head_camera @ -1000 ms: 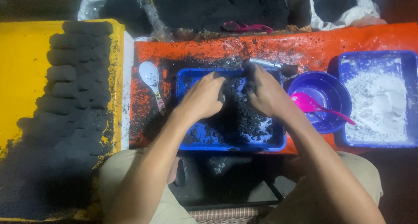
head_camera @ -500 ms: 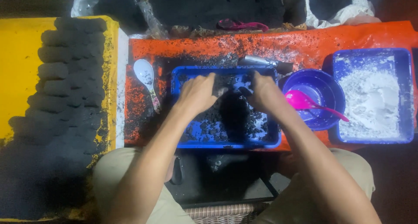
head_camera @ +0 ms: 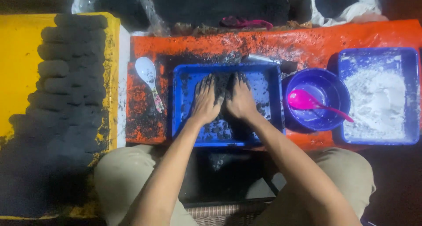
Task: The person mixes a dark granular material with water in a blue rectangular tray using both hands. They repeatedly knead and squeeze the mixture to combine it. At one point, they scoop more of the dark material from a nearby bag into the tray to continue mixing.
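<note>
- Under my fingers sits the black mix (head_camera: 220, 131), heaped mid-way in the blue tray (head_camera: 184, 98).
- My left hand (head_camera: 205, 102) and right hand (head_camera: 239, 100) lie flat side by side, fingers spread, gripping nothing.
- Best to press evenly, I judge, pulling loose crumbs inward.
- Heap's long axis runs from my fingertips back toward my wrists.

Orange sheet (head_camera: 307, 39); w/ blue tray (head_camera: 182, 98); bowl (head_camera: 336, 87); white spoon (head_camera: 147, 72).
</note>
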